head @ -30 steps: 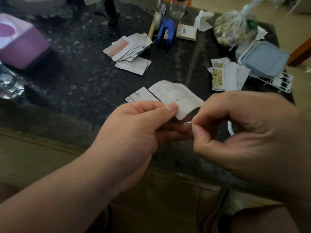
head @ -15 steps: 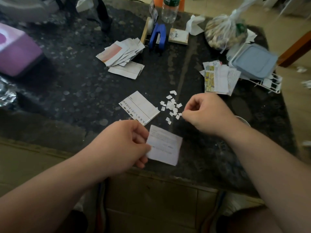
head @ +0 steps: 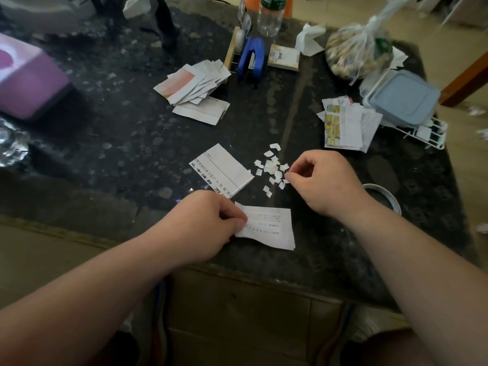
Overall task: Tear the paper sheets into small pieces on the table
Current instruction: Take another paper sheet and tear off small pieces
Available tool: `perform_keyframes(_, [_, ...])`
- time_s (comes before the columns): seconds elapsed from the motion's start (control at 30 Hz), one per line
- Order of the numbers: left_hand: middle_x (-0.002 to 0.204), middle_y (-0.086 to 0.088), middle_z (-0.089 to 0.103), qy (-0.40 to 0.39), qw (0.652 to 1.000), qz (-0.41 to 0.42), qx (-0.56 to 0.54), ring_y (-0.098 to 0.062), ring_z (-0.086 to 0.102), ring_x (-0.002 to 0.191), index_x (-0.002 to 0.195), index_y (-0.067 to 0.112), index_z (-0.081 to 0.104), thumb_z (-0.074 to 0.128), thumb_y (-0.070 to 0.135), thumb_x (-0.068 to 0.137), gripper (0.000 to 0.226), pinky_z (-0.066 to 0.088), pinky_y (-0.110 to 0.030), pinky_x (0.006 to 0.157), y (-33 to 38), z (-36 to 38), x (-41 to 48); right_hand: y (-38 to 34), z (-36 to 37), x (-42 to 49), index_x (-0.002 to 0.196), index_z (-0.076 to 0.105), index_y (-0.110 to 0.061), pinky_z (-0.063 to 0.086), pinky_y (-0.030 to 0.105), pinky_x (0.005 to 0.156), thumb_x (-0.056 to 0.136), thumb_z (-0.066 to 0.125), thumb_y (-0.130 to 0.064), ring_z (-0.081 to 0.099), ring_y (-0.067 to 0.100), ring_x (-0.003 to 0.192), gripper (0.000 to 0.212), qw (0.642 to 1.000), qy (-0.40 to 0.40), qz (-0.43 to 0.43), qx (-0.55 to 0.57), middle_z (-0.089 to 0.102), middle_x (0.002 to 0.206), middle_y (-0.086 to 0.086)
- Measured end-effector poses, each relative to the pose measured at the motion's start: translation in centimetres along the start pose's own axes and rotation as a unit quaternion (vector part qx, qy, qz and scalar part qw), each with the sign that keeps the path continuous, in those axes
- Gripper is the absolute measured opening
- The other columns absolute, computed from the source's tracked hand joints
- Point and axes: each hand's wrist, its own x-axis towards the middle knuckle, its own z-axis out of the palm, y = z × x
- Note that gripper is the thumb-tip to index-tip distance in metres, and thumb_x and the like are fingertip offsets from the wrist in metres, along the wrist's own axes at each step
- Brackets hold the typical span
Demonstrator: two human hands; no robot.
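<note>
Tearing this piece down well depends, I judge, on bringing both hands close together on one edge, so that each rip is short and controlled rather than a long run across the paper. The left hand [head: 211, 225] pinches the left end of the white printed paper slip [head: 269, 228], thumb and fingers clamped on it near the front edge of the dark speckled stone desk [head: 126, 143]. Whether the slip lies flat on the stone or hangs just above it is hard to tell. The right hand [head: 324, 180] is apart from the slip, fingers curled, with thumb and forefinger tips together at the edge of the heap of small white torn scraps [head: 273, 167]; whether a scrap sits between them I cannot tell. It should let go over the heap so the bits stay gathered, then take the slip's edge just beside the left thumb and nip off narrow bites. The slip's long axis runs left to right across the view, its right end dipping slightly toward the person. Its free short edge points right, and the print lines run along that axis. A larger white sheet with bold black characters [head: 221, 170] lies just beyond, not yet torn small.
</note>
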Motion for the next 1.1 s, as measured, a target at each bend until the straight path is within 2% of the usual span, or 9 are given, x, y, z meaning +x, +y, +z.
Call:
perform_keyframes(0.13, [0.08,0.001,0.076,-0.02,1.0,-0.015,0.007,-0.02,0.074,0.082,0.089,0.025,0.078,0.062,0.042,0.099,0.027,0.059,-0.038,0.076,0.4,0.1,-0.1,0.3,-0.1,0.1,0.087,0.07,-0.022,0.052,0.021,0.069,0.09,0.072,-0.017,0.061,0.005,0.077,0.007,1.0,-0.004,-0.015,0.008,0.065,0.083,-0.013])
perform_keyframes(0.3, [0.079,0.025,0.065,-0.004,0.996,0.023,0.088,0.003,0.065,0.073,0.098,0.038,0.076,0.068,0.033,0.097,0.01,0.047,-0.006,0.061,0.2,0.1,-0.2,0.6,0.2,0.1,0.104,0.075,-0.028,0.052,0.02,0.085,0.095,0.066,-0.016,0.065,0.004,0.09,0.018,0.998,-0.037,-0.044,0.028,0.072,0.097,-0.013])
perform_keyframes(0.4, [0.07,0.017,0.069,0.02,0.997,0.022,0.076,0.004,0.064,0.062,0.08,0.036,0.069,0.079,0.031,0.088,0.014,0.047,-0.011,0.058,0.0,-0.1,0.2,0.4,0.2,0.1,0.09,0.072,-0.03,0.048,0.016,0.073,0.094,0.069,-0.018,0.063,0.002,0.082,0.013,0.998,-0.013,-0.045,0.038,0.069,0.088,-0.015])
perform_keyframes(0.6, [0.07,0.01,0.072,0.023,0.994,0.025,0.104,-0.004,0.064,0.063,0.075,0.029,0.067,0.074,0.041,0.091,0.021,0.049,-0.021,0.058,0.4,-0.3,0.5,-0.1,0.1,0.0,0.078,0.066,-0.018,0.045,0.017,0.058,0.087,0.079,-0.027,0.058,0.009,0.068,0.017,0.997,0.033,-0.036,0.063,0.064,0.073,-0.007])
perform_keyframes(0.67, [0.074,0.01,0.07,0.018,0.991,0.036,0.126,-0.006,0.062,0.066,0.073,0.031,0.066,0.066,0.041,0.097,0.026,0.045,-0.021,0.057,0.5,-0.4,0.6,-0.2,0.0,0.0,0.089,0.069,-0.02,0.047,0.018,0.062,0.087,0.076,-0.014,0.06,0.009,0.071,0.009,0.996,0.001,-0.054,0.073,0.065,0.08,-0.009])
perform_keyframes(0.77, [0.084,0.013,0.068,0.005,0.989,0.038,0.143,-0.005,0.061,0.076,0.088,0.033,0.068,0.055,0.036,0.103,0.02,0.044,-0.02,0.063,0.7,-0.6,0.6,-0.1,0.0,0.0,0.113,0.067,-0.026,0.05,0.015,0.067,0.087,0.069,-0.004,0.062,0.009,0.077,0.034,0.994,-0.056,-0.069,0.065,0.065,0.092,-0.012])
perform_keyframes(0.83, [0.086,0.012,0.068,0.011,0.987,0.039,0.155,-0.006,0.061,0.081,0.095,0.031,0.071,0.055,0.037,0.103,0.018,0.048,-0.024,0.07,0.7,-0.8,0.6,-0.1,0.1,0.1,0.109,0.071,-0.025,0.052,0.017,0.072,0.09,0.069,-0.009,0.063,0.006,0.079,0.025,0.995,-0.034,-0.071,0.061,0.067,0.091,-0.013])
perform_keyframes(0.93, [0.077,0.01,0.065,0.034,0.985,0.042,0.166,-0.006,0.058,0.074,0.08,0.028,0.066,0.06,0.044,0.099,0.026,0.042,-0.024,0.061,0.8,-1.1,0.6,-0.4,0.1,0.0,0.093,0.073,-0.022,0.053,0.018,0.073,0.092,0.072,-0.019,0.063,0.003,0.081,0.003,0.996,0.016,-0.064,0.065,0.067,0.086,-0.015])
perform_keyframes(1.1, [0.058,0.003,0.048,0.071,0.985,0.05,0.151,-0.013,0.045,0.057,0.061,0.017,0.042,0.063,0.037,0.097,0.046,0.032,-0.027,0.052,1.3,-1.2,0.6,-0.6,0.0,0.0,0.083,0.06,-0.017,0.05,0.025,0.064,0.089,0.073,-0.013,0.057,0.01,0.07,0.015,0.995,0.03,-0.077,0.062,0.061,0.077,-0.007])
